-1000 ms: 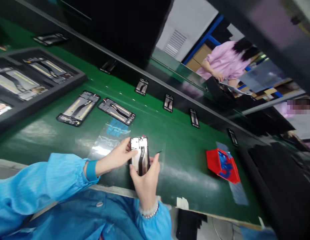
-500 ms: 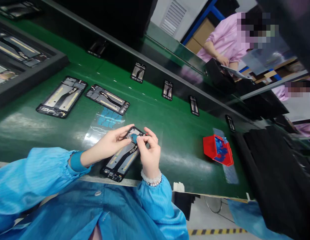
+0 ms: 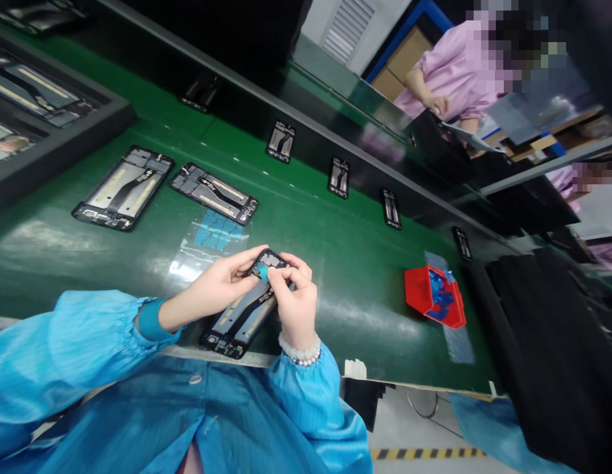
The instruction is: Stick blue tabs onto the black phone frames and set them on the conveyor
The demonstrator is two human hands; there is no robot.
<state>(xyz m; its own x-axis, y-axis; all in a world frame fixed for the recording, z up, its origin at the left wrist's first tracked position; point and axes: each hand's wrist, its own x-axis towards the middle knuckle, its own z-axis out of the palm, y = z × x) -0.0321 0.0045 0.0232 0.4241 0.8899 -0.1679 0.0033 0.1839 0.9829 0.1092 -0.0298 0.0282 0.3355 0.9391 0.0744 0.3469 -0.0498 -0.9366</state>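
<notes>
Phone frame (image 3: 244, 309), flat on the green counter (image 3: 360, 289) at its near edge, well left of the red bin (image 3: 434, 296). Left hand (image 3: 221, 286) steadies its top end; right hand (image 3: 293, 306) is pinched on a small blue tab (image 3: 264, 272) there. Judged light, thin, fragile; best held by the rims.
</notes>
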